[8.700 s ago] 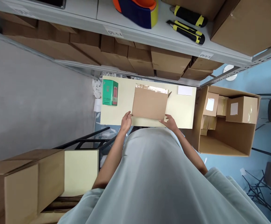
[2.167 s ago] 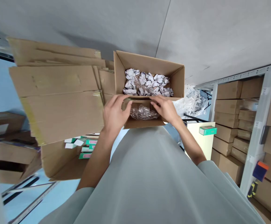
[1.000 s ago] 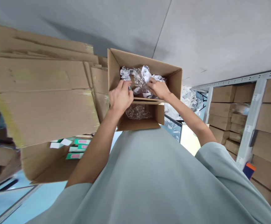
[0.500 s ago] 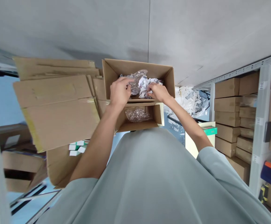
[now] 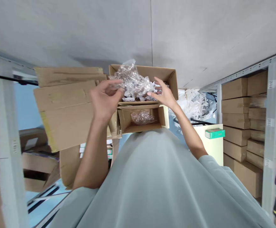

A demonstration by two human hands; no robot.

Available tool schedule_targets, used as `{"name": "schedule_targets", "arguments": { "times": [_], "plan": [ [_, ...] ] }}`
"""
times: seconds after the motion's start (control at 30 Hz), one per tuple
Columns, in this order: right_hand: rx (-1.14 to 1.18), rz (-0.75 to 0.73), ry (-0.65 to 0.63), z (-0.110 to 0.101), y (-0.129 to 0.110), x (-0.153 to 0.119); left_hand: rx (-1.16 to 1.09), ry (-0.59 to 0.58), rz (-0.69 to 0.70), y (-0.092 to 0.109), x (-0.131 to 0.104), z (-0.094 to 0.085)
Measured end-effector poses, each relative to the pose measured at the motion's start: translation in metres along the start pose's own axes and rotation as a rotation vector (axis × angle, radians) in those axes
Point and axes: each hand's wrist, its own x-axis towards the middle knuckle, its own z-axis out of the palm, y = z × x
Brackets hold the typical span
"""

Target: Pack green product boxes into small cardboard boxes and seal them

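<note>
Clear bubble wrap bulges up out of a long cardboard box, over crumpled printed paper. At its left edge is my left hand, thumb and index finger pinched on the wrap. My right hand is at the right side of the wrap with thumb and fingers spread, holding nothing. A smaller open box stands nearer my body, with another piece of bubble wrap inside.
Flattened cardboard sheets are stacked at the left. White shredded packing lies right of the boxes. A green carton rests on a cream panel. Shelves hold brown boxes at the right.
The bubble wrap has risen and spread above the box. My left hand has moved left and back; my right hand has opened off the crumpled paper. The view has shifted slightly.
</note>
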Motion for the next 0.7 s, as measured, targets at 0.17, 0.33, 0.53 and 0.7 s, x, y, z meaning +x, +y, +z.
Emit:
{"name": "schedule_targets", "arguments": {
  "times": [0.17, 0.33, 0.53, 0.7],
  "plan": [
    [0.208, -0.015, 0.033, 0.006, -0.008, -0.056, -0.166, -0.072, -0.152, -0.018, -0.05, -0.005],
    [0.079, 0.1, -0.058, 0.02, 0.003, -0.113, 0.086, -0.295, -0.217, -0.037, -0.106, -0.005],
    [-0.374, 0.181, -0.286, 0.058, 0.013, -0.108, 0.608, -0.556, -0.167, -0.051, -0.12, 0.023],
    [-0.588, 0.169, -0.306, 0.07, 0.0, -0.099, 0.724, -0.613, -0.169, -0.04, -0.115, 0.022]
  ]
}}
